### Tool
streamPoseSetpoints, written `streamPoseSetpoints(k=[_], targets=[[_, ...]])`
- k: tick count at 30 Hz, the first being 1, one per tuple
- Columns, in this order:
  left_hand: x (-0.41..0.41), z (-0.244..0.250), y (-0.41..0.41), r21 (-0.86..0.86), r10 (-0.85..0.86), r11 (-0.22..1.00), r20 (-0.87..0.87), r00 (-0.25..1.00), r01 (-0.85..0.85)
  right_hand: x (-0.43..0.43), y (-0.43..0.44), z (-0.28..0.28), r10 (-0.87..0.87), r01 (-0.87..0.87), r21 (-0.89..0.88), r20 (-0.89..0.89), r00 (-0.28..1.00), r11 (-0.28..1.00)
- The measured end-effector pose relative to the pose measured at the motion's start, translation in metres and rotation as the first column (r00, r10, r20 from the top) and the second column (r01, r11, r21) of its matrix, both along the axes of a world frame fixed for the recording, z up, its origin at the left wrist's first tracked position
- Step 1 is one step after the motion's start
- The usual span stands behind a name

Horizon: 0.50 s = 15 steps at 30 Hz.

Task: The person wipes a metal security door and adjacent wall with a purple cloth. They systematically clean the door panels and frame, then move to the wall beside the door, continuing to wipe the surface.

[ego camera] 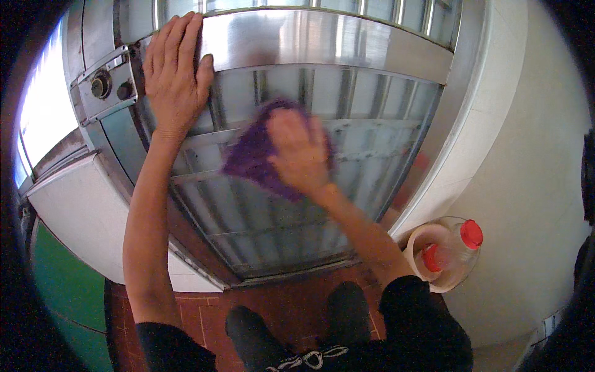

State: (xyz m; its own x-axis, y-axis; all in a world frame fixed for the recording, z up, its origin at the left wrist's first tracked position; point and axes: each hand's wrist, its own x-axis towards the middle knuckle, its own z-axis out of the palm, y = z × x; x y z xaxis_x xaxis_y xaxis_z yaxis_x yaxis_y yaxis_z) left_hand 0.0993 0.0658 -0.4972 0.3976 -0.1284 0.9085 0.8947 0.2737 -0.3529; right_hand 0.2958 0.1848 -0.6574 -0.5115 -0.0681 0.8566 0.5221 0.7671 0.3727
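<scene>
A purple cloth (253, 156) lies spread against the glass panel (279, 223) of a metal-framed door, with my right hand (297, 151) pressing on it. That hand and the cloth look blurred. Higher up, my left hand (176, 79) rests flat on the left end of the door's shiny metal crossbar (297, 39), its fingers pointing up and the thumb apart. It holds nothing. Metal bars show behind the glass. Left of my left hand is a metal lock box (106, 86) with a round knob.
A pale bucket (413, 242) stands low on the right by the wall (520, 186), with a clear plastic container with a red cap (472, 234) in it. Reddish tiles (195, 311) cover the floor under my legs. A green panel (65, 265) is at the lower left.
</scene>
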Motion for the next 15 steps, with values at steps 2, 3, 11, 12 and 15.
streamPoseSetpoints(k=[2,3,11,12,15], targets=[[0.000,-0.001,0.000,0.002,0.024,1.000,0.022,0.999,-0.024,0.046,0.028,0.006,-0.015,0.012,-0.016,-0.238,0.971,1.000],[0.000,-0.001,0.001,0.002,0.016,1.000,0.029,0.999,-0.016,0.067,0.043,0.009,-0.068,0.032,-0.109,-0.350,0.934,0.994],[0.000,-0.001,0.005,0.026,0.017,0.999,0.038,0.999,-0.018,-0.001,0.024,0.019,0.104,-0.247,-0.082,-0.751,0.652,0.966],[-0.001,-0.001,0.004,0.023,0.031,0.999,0.036,0.999,-0.031,-0.017,0.006,0.019,0.199,-0.341,-0.068,-0.699,0.687,0.938],[-0.002,-0.001,0.002,-0.011,0.023,1.000,0.057,0.998,-0.022,-0.060,-0.034,0.013,-0.202,0.176,-0.143,-0.195,0.960,0.974]])
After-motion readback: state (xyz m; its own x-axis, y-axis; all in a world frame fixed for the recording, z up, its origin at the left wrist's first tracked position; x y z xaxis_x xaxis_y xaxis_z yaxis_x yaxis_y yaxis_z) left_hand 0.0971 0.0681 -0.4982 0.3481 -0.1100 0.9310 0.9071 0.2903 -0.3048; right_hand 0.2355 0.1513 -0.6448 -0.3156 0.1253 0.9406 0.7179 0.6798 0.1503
